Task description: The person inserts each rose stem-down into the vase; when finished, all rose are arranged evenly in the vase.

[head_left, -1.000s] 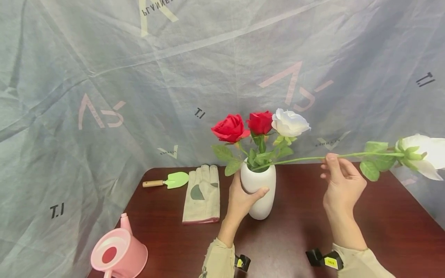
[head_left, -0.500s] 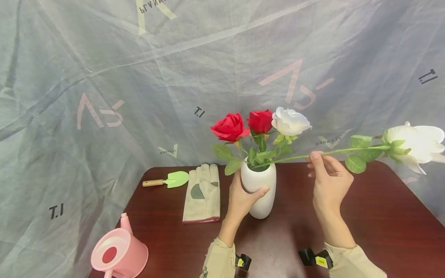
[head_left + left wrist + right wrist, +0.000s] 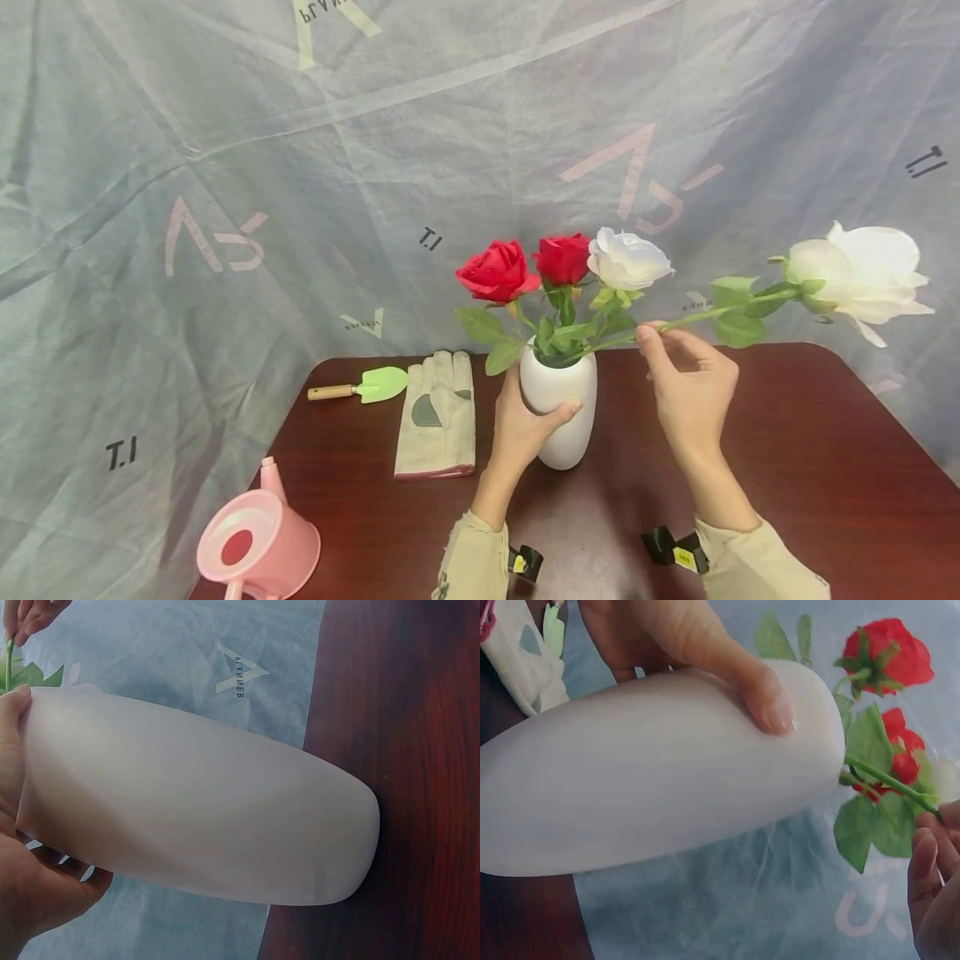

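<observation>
In the head view a white vase (image 3: 561, 417) stands on the table, and my left hand (image 3: 523, 429) grips its upper side with the thumb across the front. Two red roses (image 3: 495, 273) and a white rose (image 3: 628, 260) rise from its mouth. To the right, my right hand (image 3: 692, 385) pinches the green stem of a second white rose (image 3: 855, 271). That stem slants down leftward, its lower end inside the vase mouth. The right wrist view shows the pinched stem (image 3: 889, 780) entering at the rim, beside green leaves (image 3: 864, 832).
Left of the vase lie a folded pair of work gloves (image 3: 437, 425) and a green trowel (image 3: 381, 385) with a wooden handle. A pink watering can (image 3: 262, 542) stands at the table's front left. A grey printed sheet (image 3: 337, 183) hangs behind the table (image 3: 840, 450).
My right hand has moved left toward the vase, carrying the white rose. Its bloom has come left and risen, so the stem tilts more. My left hand stays on the vase.
</observation>
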### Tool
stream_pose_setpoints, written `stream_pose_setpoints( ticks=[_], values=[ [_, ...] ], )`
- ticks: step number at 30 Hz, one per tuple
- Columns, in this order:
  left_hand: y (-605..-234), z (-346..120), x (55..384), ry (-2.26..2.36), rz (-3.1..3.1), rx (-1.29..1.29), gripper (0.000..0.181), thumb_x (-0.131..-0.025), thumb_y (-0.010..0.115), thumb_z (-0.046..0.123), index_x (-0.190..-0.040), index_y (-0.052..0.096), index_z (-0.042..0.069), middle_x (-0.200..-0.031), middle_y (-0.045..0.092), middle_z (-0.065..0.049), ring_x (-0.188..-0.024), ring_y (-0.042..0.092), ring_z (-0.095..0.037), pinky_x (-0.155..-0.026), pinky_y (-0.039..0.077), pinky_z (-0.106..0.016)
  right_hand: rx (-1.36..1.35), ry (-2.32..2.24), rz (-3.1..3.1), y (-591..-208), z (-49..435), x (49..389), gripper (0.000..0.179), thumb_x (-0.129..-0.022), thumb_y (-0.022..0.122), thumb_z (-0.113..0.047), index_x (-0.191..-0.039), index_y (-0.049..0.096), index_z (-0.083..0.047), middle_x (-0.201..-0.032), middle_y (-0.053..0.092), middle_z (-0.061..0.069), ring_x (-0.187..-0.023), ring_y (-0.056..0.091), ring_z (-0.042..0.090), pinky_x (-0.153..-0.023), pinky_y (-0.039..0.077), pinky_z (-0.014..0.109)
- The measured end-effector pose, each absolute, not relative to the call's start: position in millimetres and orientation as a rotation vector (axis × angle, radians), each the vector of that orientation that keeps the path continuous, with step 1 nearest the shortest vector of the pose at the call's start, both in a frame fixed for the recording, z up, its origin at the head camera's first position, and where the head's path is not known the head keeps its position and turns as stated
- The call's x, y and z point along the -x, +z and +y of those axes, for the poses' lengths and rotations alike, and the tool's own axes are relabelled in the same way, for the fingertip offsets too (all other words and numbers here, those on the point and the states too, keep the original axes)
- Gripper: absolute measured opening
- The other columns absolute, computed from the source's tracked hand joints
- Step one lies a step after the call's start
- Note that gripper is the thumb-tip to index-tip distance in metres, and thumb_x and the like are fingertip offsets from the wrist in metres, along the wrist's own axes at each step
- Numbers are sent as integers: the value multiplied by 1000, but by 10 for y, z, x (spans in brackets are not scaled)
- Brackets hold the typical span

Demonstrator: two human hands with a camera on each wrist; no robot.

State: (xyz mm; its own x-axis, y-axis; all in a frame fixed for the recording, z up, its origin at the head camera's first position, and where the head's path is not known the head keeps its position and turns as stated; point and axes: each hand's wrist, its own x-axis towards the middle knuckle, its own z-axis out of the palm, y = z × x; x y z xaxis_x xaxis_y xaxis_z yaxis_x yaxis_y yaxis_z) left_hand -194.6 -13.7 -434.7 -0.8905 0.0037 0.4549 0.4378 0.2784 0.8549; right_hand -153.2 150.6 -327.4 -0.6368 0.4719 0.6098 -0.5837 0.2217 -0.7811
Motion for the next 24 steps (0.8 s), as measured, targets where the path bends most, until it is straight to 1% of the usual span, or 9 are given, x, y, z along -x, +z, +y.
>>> stream_pose_setpoints(
  ticks=[3,6,9,13,17,19,21,24],
  values=[
    [-4342,-140,1946,-1650,-2198,400,86,-66,80,43,-138,37,25,-118,55,6,-99,56,-12,-80,47,-38,-149,1463,-1729,-3352,1454,1577,14,-82,70,-5,-76,69,8,-78,68,7,-59,55,5,-50,41,13],
    [-4337,-141,1943,-1656,-2206,401,86,-67,80,42,-139,37,24,-118,55,6,-99,55,-12,-80,47,-37,-192,1338,-1825,-3461,1406,1637,8,-80,73,-6,-79,72,2,-75,68,8,-62,54,2,-54,38,14],
    [-4328,-142,1937,-1667,-2211,410,86,-68,80,40,-140,35,23,-119,54,6,-99,55,-12,-80,47,-37,-221,1278,-1880,-3538,1364,1668,6,-79,74,-9,-83,75,-5,-72,67,4,-64,54,2,-56,38,15],
    [-4326,-145,1935,-1689,-2213,423,87,-69,80,38,-141,34,24,-120,53,6,-99,55,-13,-79,47,-37,-214,1269,-1899,-3571,1331,1679,8,-80,74,-14,-85,75,-9,-71,67,1,-64,53,3,-58,38,16],
    [-4328,-150,1933,-1685,-2219,413,87,-69,80,39,-141,34,23,-119,53,6,-99,55,-13,-78,47,-36,-216,1304,-1911,-3580,1307,1705,9,-79,75,-15,-83,75,-7,-74,68,1,-65,54,4,-60,40,17],
    [-4328,-153,1932,-1681,-2223,409,87,-69,80,39,-141,34,23,-118,53,6,-98,55,-12,-78,47,-36,-213,1312,-1927,-3590,1293,1719,10,-79,75,-16,-81,75,-6,-72,67,0,-63,53,5,-56,40,17],
    [-4327,-154,1933,-1679,-2223,411,86,-69,80,39,-141,34,22,-117,54,5,-97,56,-13,-77,47,-35,-201,1316,-1951,-3609,1278,1735,10,-78,76,-16,-78,75,-5,-67,64,-1,-58,49,6,-50,36,17],
    [-4328,-159,1934,-1679,-2226,414,86,-69,79,39,-141,34,21,-117,53,5,-97,56,-13,-77,47,-35,-170,1343,-1988,-3631,1254,1754,12,-78,76,-18,-76,74,-6,-61,58,-1,-55,45,9,-46,33,18]
  ],
)
